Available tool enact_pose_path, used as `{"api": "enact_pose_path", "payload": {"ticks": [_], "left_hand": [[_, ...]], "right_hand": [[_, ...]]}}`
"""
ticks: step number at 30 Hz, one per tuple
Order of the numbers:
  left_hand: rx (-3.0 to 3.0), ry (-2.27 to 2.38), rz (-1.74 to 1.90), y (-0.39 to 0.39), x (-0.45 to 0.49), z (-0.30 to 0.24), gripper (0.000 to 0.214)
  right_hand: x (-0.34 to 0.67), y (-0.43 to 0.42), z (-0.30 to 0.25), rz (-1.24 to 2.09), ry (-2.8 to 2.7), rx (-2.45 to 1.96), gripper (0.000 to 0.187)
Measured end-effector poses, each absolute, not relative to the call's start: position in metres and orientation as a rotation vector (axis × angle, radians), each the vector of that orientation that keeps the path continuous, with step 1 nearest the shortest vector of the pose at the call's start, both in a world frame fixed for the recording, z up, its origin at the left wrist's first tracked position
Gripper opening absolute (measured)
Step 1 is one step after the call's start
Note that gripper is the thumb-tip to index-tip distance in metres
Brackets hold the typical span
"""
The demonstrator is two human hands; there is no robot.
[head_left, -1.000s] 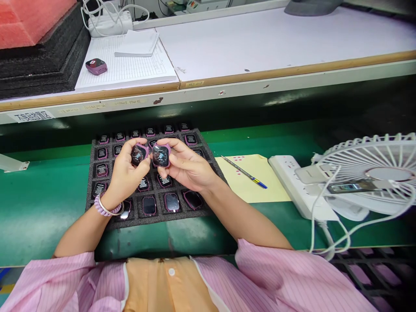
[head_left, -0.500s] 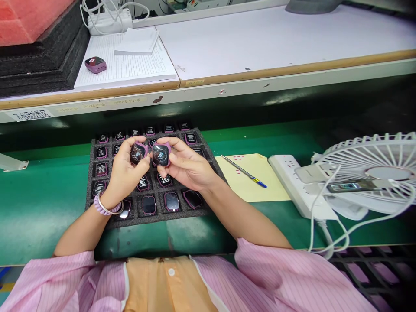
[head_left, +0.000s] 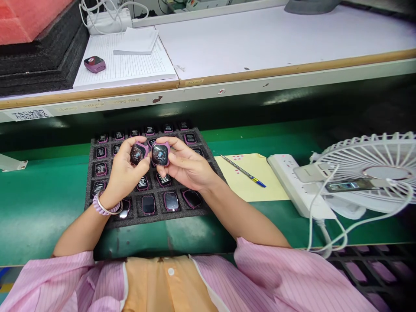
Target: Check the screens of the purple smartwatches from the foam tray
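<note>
My left hand (head_left: 125,173) grips a purple watch body (head_left: 138,154) with its dark screen facing me. My right hand (head_left: 188,167) grips a second purple watch body (head_left: 160,155), held side by side with the first, nearly touching. Both hover above a black foam tray (head_left: 94,203) whose pockets hold several more purple watch bodies, some face up in the near row (head_left: 171,201), others showing labelled backs (head_left: 100,152). My hands hide the tray's middle pockets.
A yellow paper (head_left: 251,184) with a pen (head_left: 243,171) lies right of the tray. A white power strip (head_left: 294,182) and a white fan (head_left: 370,173) with cables stand at right. On the raised shelf are a lined sheet (head_left: 130,65), one loose watch body (head_left: 94,63) and stacked black foam (head_left: 39,56).
</note>
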State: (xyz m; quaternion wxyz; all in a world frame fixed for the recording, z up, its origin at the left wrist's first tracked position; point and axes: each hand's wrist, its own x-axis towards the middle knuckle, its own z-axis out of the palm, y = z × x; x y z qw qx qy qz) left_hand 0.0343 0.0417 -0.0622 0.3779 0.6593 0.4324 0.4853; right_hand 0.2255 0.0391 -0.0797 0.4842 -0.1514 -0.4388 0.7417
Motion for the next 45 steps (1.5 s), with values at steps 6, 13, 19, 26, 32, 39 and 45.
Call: {"api": "enact_pose_path", "payload": {"ticks": [6, 13, 19, 26, 32, 39, 45], "left_hand": [[1.712, 1.125, 1.23, 0.043, 0.032, -0.064, 0.041], [1.676, 1.122, 1.263, 0.044, 0.033, -0.066, 0.045], [1.69, 1.138, 1.246, 0.048, 0.032, -0.069, 0.043], [1.293, 1.003, 1.141, 0.053, 0.032, -0.069, 0.063], [1.206, 0.916, 1.197, 0.042, 0.035, -0.051, 0.058], [1.286, 0.845, 1.415, 0.028, 0.042, -0.026, 0.041], [1.327, 0.843, 1.396, 0.025, 0.041, -0.026, 0.04]], "right_hand": [[0.225, 0.039, -0.08, 1.814, -1.075, -0.362, 0.04], [0.226, 0.039, -0.079, 1.812, -1.072, -0.431, 0.046], [0.226, 0.041, -0.08, 1.803, -1.073, -0.446, 0.042], [0.232, 0.046, -0.08, 1.807, -0.962, -0.586, 0.046], [0.231, 0.042, -0.065, 1.747, -1.002, -0.588, 0.039], [0.22, 0.037, -0.034, 1.57, -1.175, -0.58, 0.044], [0.22, 0.035, -0.037, 1.506, -1.232, -0.592, 0.041]]}}
